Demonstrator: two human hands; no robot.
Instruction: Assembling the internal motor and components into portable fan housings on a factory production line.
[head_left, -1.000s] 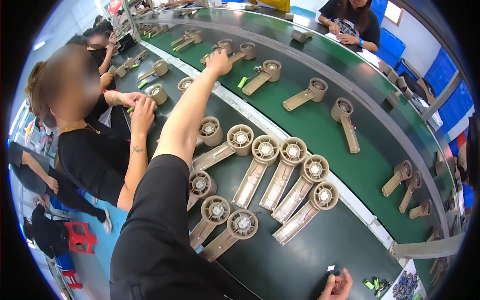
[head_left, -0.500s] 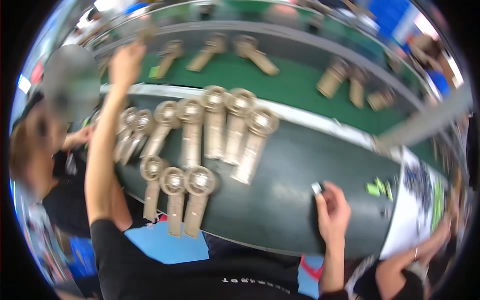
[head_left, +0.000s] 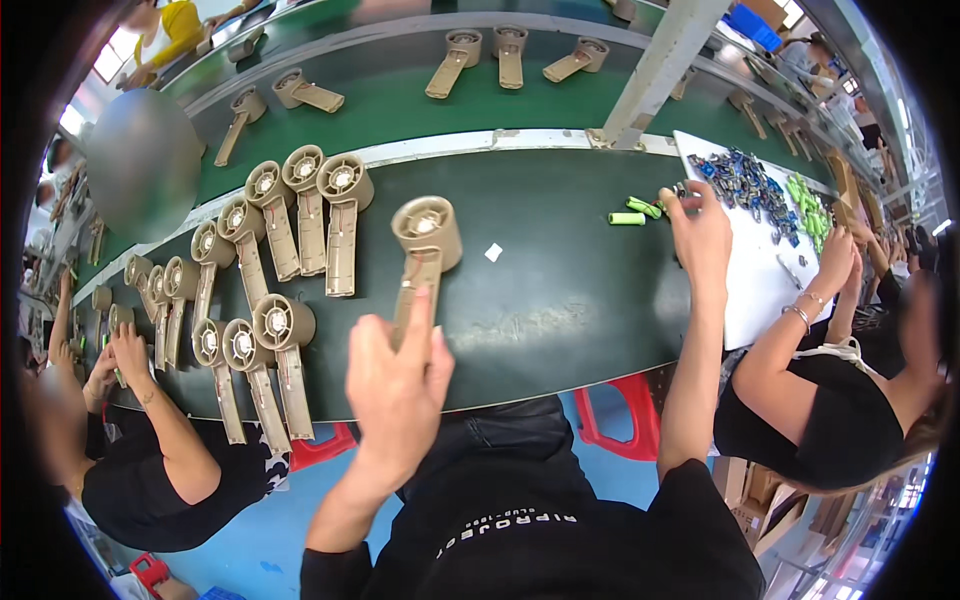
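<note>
Grouped beige fan shells (head_left: 343,180) lie at left with handles uncovered, the work seemingly partway along, as the left hand (head_left: 395,395) grips the handle of a single fan shell (head_left: 428,225) over the dark bench (head_left: 560,335), index finger along it. The right hand (head_left: 700,225) curls at loose green cells (head_left: 627,218), apparently still unfitted; whether it pinches one cannot be told.

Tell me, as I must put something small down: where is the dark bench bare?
Bare bench lies beyond the white scrap up to the pale rail, and nearer, between the left hand and right forearm. Crowded: left, fan units; right, green cylinders and the loaded white board.
</note>
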